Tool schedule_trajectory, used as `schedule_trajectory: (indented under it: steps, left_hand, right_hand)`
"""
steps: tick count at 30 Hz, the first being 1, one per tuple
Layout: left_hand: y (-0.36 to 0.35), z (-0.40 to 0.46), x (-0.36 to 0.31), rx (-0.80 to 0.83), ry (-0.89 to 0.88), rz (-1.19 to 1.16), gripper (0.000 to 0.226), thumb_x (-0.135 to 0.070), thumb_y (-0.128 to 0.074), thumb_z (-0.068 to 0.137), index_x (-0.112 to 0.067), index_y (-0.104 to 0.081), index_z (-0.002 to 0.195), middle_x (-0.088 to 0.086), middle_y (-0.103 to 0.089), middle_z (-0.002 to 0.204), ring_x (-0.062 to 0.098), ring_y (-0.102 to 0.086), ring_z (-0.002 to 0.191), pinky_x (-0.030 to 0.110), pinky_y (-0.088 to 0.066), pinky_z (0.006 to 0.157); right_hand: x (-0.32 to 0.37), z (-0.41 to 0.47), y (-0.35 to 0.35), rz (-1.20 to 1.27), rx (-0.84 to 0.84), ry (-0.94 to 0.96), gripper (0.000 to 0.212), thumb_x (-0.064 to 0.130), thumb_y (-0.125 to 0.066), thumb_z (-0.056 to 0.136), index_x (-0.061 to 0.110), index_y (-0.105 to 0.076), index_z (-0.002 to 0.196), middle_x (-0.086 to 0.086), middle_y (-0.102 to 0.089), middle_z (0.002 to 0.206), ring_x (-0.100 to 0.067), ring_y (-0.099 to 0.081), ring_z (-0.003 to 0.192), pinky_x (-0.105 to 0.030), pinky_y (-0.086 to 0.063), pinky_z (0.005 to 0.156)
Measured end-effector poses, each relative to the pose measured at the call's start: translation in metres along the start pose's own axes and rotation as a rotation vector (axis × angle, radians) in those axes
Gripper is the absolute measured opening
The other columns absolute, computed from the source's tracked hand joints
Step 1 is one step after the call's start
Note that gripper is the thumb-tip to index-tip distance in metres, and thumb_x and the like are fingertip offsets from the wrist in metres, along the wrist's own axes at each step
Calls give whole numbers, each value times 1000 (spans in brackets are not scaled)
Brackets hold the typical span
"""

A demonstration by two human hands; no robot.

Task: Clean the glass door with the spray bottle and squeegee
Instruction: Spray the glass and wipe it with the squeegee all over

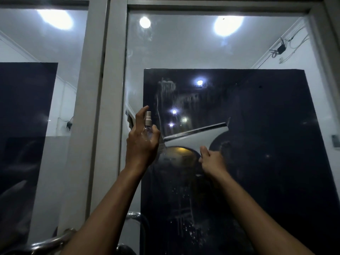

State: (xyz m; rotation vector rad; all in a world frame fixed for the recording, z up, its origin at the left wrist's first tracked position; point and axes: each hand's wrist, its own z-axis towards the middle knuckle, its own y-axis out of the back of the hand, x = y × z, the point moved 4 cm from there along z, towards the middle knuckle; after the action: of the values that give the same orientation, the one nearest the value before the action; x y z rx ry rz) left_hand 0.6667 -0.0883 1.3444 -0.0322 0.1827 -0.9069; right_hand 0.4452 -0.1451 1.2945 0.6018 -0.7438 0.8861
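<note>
Left hand [142, 144]: its grip is wrapped round the small clear spray bottle [147, 128], held upright near the left edge of the glass door [266, 116], with the forefinger lifted beside the nozzle.
Right hand [211, 161]: its grip is clenched round the handle of the squeegee [195, 136], the thumb up along it.
Squeegee blade: it lies tilted against the pane about mid-height, the right end higher than the left.
Done so far: wet streaks and runs show above the blade near the pane's left side, and droplets speckle the glass below it, so spraying seems well begun and some wiping seems to have started.
Left to do: judging by the haze and drips, the lower pane is not yet wiped, and the right side shows little sign of spray or wiping.
Upper pane: faint smears show near the top edge; whether it is finished I cannot tell.
</note>
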Motion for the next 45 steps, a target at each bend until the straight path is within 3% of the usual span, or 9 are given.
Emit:
schedule_trajectory:
  steps: [4, 10, 16, 22, 26, 30, 34, 39, 45]
  left_hand:
    - [2, -8, -6, 41, -14, 15, 53, -14, -57, 100, -22, -40, 149, 6, -62, 87, 4, -54, 63, 5, -42, 55]
    - [13, -2, -3, 48, 12, 37, 52, -19, -57, 100, -27, -38, 148, 5, -64, 91, 4, -57, 69, 15, -39, 57]
    - [10, -7, 1, 39, 34, 20, 52, -18, -56, 99, -30, -36, 146, 7, -63, 84, 17, -60, 67, 30, -49, 58]
    - [-6, -21, 8, 46, 27, 31, 52, -19, -56, 100, -26, -38, 148, 1, -63, 89, 4, -57, 68, 10, -40, 53]
    - [-20, -25, 10, 57, 50, 20, 51, -22, -56, 100, -28, -37, 147, -13, -54, 81, 5, -56, 64, 16, -38, 55]
    - [-32, -27, 3, 96, 43, -12, 52, -23, -54, 100, -35, -35, 146, -1, -64, 91, 14, -63, 72, 33, -53, 63]
    - [-40, -30, -3, 93, 39, -12, 51, -24, -54, 100, -35, -35, 145, 2, -63, 92, 16, -61, 72, 31, -49, 63]
    - [-37, -29, -10, 81, 31, -30, 50, -24, -55, 99, -37, -36, 144, 2, -64, 93, 16, -63, 73, 30, -47, 62]
    - [-23, -27, -7, 56, 19, 15, 49, -28, -54, 97, -35, -37, 143, -2, -61, 84, 12, -60, 67, 28, -47, 58]
  right_hand:
    - [-7, -16, 14, 20, 11, 84, 54, 44, -40, 106, 10, -63, 71, -4, -64, 70, -23, -61, 73, -31, -44, 64]
    - [57, 5, 21, -294, 33, 440, 58, 57, -34, 103, 20, -55, 63, 1, -61, 72, -28, -62, 80, -35, -40, 68]
    - [108, 17, -41, -928, 336, 655, 59, 74, -27, 95, 37, -72, 103, 5, -60, 88, -19, -56, 87, -38, -36, 70]
    - [71, 43, -8, -1035, 379, 498, 70, 82, -21, 90, 30, -67, 98, 0, -69, 105, -23, -59, 92, -42, -42, 82]
    - [34, 73, 68, -1052, 360, 360, 74, 86, -20, 86, 30, -66, 99, -4, -63, 132, -27, -58, 120, -45, -43, 101]
    - [-2, 89, 151, -1055, 280, 188, 84, 95, -13, 70, 30, -65, 77, 2, -67, 110, -21, -57, 95, -43, -43, 91]
    - [-7, 75, 174, -978, 210, 177, 72, 94, -13, 75, 40, -61, 72, 15, -60, 93, -13, -56, 90, -42, -44, 84]
    - [15, 54, 136, -444, 112, 260, 74, 61, -37, 101, 18, -49, 42, 3, -52, 52, -19, -52, 57, -33, -41, 60]
    - [59, 51, 52, 13, 135, 196, 46, 43, -40, 103, 14, -60, 74, -5, -56, 69, -22, -48, 60, -29, -38, 60]
